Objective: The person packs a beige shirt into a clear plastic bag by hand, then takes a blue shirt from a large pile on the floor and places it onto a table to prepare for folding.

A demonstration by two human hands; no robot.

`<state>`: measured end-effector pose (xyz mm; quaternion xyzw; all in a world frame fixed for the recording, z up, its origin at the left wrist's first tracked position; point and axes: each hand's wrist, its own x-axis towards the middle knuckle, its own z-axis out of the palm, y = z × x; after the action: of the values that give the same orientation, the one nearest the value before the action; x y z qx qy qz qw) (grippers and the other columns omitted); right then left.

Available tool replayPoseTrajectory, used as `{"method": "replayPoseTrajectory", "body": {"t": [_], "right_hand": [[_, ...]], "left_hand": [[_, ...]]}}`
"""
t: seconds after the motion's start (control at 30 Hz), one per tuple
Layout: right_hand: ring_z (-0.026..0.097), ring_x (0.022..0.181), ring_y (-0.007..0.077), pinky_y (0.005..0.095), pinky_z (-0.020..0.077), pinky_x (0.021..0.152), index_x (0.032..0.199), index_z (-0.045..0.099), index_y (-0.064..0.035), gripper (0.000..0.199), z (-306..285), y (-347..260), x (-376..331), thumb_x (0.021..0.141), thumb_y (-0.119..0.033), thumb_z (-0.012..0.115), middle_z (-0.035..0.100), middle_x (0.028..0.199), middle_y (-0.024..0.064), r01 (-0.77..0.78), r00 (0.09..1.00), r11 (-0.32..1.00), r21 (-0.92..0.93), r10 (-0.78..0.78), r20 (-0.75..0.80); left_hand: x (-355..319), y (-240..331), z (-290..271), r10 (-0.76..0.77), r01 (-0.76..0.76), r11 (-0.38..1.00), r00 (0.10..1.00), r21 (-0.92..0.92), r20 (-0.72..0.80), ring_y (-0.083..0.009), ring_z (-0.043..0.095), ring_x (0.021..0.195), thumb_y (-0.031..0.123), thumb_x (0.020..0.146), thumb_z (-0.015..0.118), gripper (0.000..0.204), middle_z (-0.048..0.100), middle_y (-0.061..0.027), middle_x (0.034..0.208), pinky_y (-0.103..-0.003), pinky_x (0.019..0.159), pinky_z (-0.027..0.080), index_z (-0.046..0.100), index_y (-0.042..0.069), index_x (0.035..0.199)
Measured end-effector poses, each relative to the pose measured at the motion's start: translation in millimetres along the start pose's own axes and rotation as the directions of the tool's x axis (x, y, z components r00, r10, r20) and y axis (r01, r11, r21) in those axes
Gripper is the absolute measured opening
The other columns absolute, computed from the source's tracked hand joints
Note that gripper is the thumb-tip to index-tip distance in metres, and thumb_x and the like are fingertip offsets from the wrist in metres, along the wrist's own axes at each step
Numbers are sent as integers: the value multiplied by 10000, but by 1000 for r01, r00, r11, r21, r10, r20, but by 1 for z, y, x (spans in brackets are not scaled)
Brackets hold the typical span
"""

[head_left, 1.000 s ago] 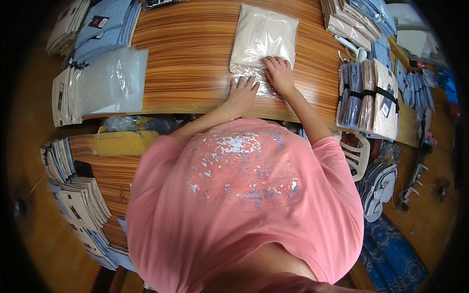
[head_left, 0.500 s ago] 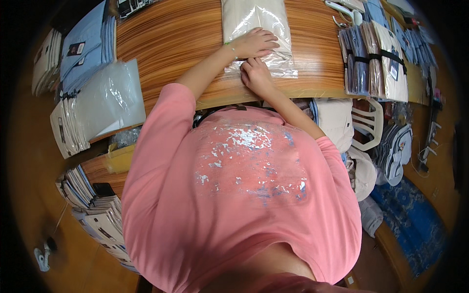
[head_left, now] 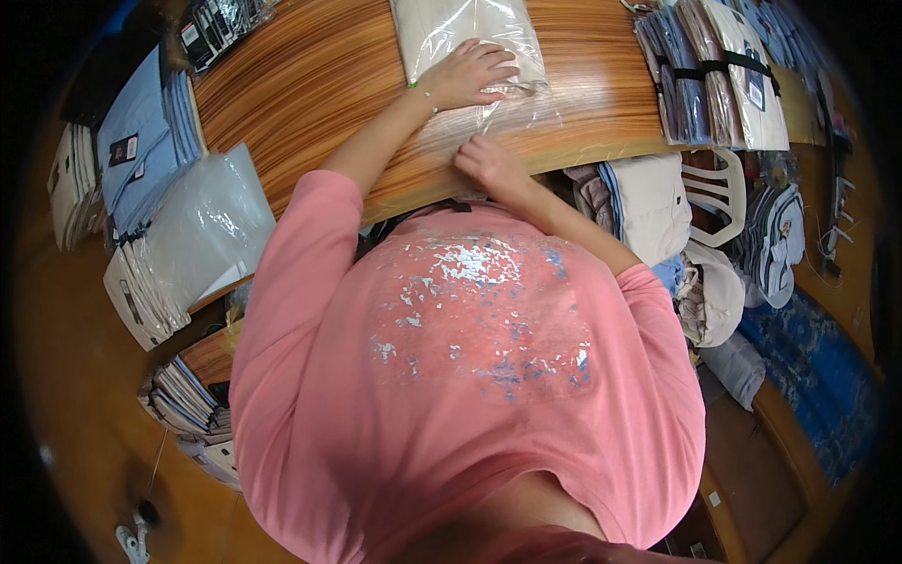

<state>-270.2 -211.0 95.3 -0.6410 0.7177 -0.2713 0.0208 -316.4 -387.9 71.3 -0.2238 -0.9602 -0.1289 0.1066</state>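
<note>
A folded beige garment in a clear plastic bag (head_left: 465, 23) lies flat on the wood-grain table (head_left: 310, 66). My left hand (head_left: 467, 77) rests on the bag's near end with its fingers spread. Loose clear film from the bag's near end shows on the wood beside that hand. Closer to me, my right hand (head_left: 493, 167) is at the table's front edge with its fingers curled in. Whatever those fingers hold, if anything, is hidden or too thin to make out.
Bagged blue shirts (head_left: 136, 141) and a pile of clear bags (head_left: 202, 226) lie at the left. Bundles of bagged garments with black straps (head_left: 714, 70) stand at the right. Below them are folded clothes (head_left: 648, 197) and a white plastic chair (head_left: 719, 197).
My right hand has drawn back from beside my left hand toward the table's front edge. My left hand stays spread on the bag. The whole view has turned slightly.
</note>
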Motion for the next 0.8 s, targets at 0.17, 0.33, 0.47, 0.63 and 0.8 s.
{"method": "replayPoseTrajectory", "body": {"t": [0.17,0.33,0.47,0.63,0.8], "right_hand": [[495,834,253,378,417,748,869,543,-54,221,-34,4,-25,659,-122,555,520,860,78,194,981,981,-25,-194,-2],[505,928,232,364,404,782,898,568,-65,265,-65,79,-23,636,-103,593,549,920,52,-193,978,954,-230,206,35],[512,895,198,318,415,764,876,582,-64,206,-74,90,-25,679,-114,549,546,885,32,-60,979,966,-252,106,174],[522,836,190,300,426,726,873,593,-59,212,-82,81,-33,689,-131,518,547,836,30,15,997,956,-293,10,82],[525,817,178,290,427,731,832,598,-69,184,-82,75,-43,670,-132,535,539,813,21,58,998,939,-338,-45,44]], "left_hand": [[-1,0,-1,-7,7,1000,1000,9,7,-210,346,1213,382,794,539,478,420,-44,1284,-422,1035,225,467,171,1217],[2,4,-6,-10,9,999,999,31,35,-212,347,1211,382,795,539,490,418,-44,1290,-418,1034,228,457,170,1229],[3,2,-3,2,-3,1000,1000,17,23,-213,354,1204,393,795,541,500,418,-44,1291,-415,1031,231,453,169,1233],[3,2,-3,-6,5,999,1000,33,22,-213,357,1201,401,798,540,501,419,-44,1291,-409,1033,233,454,169,1233],[3,1,-2,3,-3,1000,1000,11,7,-214,366,1193,393,792,550,500,424,-47,1285,-409,1026,243,457,170,1231]]}}
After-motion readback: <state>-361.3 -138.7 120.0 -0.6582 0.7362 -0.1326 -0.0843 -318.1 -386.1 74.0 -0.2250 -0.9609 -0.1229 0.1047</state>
